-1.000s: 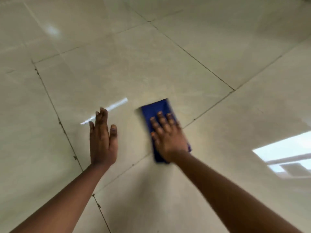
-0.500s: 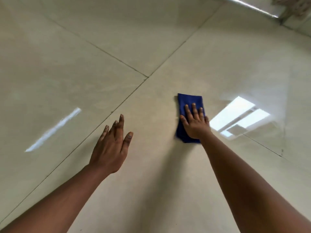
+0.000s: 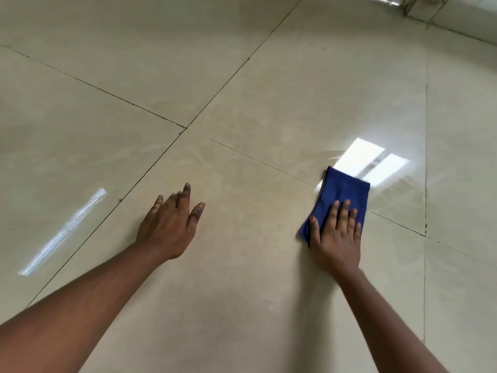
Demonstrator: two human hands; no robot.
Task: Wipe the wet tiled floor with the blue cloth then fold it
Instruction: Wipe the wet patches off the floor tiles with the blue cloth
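The blue cloth (image 3: 343, 193), folded into a rectangle, lies flat on the glossy beige tiled floor (image 3: 242, 76). My right hand (image 3: 336, 235) presses palm-down on its near half, fingers spread, and covers that part of the cloth. My left hand (image 3: 170, 224) rests flat on the bare tile well to the left of the cloth, fingers apart, holding nothing. Faint wipe streaks show on the tiles around the cloth.
Dark grout lines cross the floor. A bright window reflection (image 3: 371, 162) sits just beyond the cloth and a light streak (image 3: 67, 230) lies at the left. A wall base and skirting (image 3: 457, 14) run along the far right corner.
My right hand has slid the cloth to the right across the tiles, toward the window reflection. My left hand has shifted along the floor, and the view has swung right.
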